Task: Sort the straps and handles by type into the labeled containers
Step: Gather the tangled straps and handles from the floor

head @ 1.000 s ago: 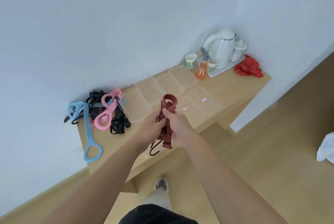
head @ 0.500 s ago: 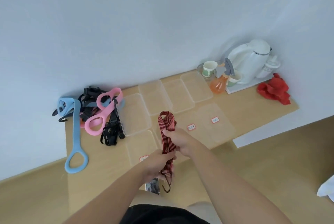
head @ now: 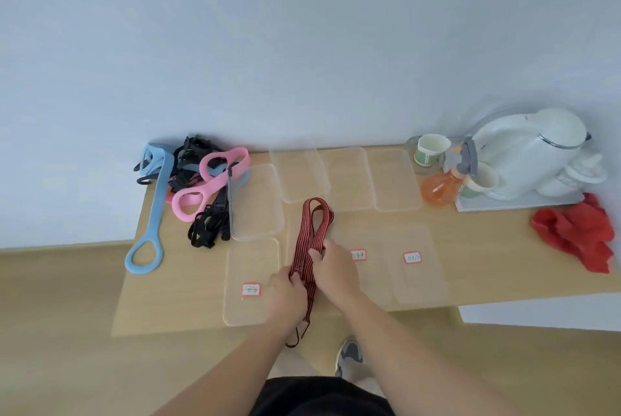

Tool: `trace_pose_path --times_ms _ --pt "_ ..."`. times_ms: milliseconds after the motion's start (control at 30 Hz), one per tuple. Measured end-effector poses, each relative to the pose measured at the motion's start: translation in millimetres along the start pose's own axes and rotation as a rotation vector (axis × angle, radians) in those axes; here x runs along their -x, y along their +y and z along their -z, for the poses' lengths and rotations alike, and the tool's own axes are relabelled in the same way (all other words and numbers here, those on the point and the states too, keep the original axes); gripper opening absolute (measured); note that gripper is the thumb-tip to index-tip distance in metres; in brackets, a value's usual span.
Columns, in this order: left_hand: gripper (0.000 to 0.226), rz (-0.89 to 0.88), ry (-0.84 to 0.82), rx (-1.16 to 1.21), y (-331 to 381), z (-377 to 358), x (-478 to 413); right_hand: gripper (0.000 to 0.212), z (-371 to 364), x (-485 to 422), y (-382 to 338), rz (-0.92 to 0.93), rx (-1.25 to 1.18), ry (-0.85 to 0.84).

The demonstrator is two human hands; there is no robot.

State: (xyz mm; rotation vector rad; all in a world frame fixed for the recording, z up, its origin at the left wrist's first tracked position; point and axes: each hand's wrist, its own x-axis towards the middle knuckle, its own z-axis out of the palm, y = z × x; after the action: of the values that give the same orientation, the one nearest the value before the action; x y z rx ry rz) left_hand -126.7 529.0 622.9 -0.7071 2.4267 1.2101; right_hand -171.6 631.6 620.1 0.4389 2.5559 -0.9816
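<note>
- Gripping the folded red-and-black strap [head: 314, 224] in both hands: pinched low by the left hand [head: 287, 293], clasped just above by the right hand [head: 334, 269].
- Held over the front row of clear containers, between the left labelled container [head: 235, 311] and the middle labelled container [head: 374, 274]; loop end toward the wall, metal hooks [head: 299, 336] dangling past the front edge of the worktop [head: 487, 247].
- Likely to spring open once released, being folded and probably elastic, and to spill over a rim into a neighbouring container.
- Could catch a hook on the worktop edge or a container lip, dragging the light plastic along.
- Cannot read the labels from here, so risking a wrong-type drop.
- Yet to sort at far left: pink handle [head: 208, 187], blue handle [head: 154, 200], black straps [head: 208, 226].
</note>
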Motion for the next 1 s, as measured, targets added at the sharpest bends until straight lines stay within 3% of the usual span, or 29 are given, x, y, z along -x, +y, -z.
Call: trace_pose_path --times_ms 200,333,433,567,667,800,900,1000 --pt "0.025 -0.025 0.171 -0.148 7.9 -3.9 -9.5 0.011 2.4 -5.1 3.4 0.191 0.073 -0.078" --pt "0.028 -0.005 0.185 -0.192 5.7 -1.0 -24.8 0.020 7.5 -12.8 -2.5 0.278 0.127 -0.150" --pt "0.024 -0.029 0.155 -0.258 4.2 4.9 -28.8 0.009 11.3 -19.3 -9.4 0.275 0.124 -0.204" --pt "0.025 -0.103 0.142 -0.395 -8.6 11.4 -29.2 0.036 9.0 -25.2 -12.6 0.224 0.085 -0.185" --pt "0.038 -0.137 0.109 -0.367 -29.5 17.7 -37.7 0.005 3.5 -25.4 -15.7 0.184 0.078 -0.150" --pt "0.078 -0.153 0.022 -0.442 -65.0 28.2 -70.3 0.030 -4.7 -25.0 -22.9 0.121 0.102 -0.129" --pt "0.053 -0.176 -0.015 -0.327 -54.0 50.4 -76.9 0.025 -12.7 -25.4 -29.9 0.125 0.088 -0.123" --pt "0.055 -0.280 -0.024 -0.235 -50.0 68.7 -88.0 0.011 -22.6 -24.6 -40.3 0.142 0.078 -0.130"
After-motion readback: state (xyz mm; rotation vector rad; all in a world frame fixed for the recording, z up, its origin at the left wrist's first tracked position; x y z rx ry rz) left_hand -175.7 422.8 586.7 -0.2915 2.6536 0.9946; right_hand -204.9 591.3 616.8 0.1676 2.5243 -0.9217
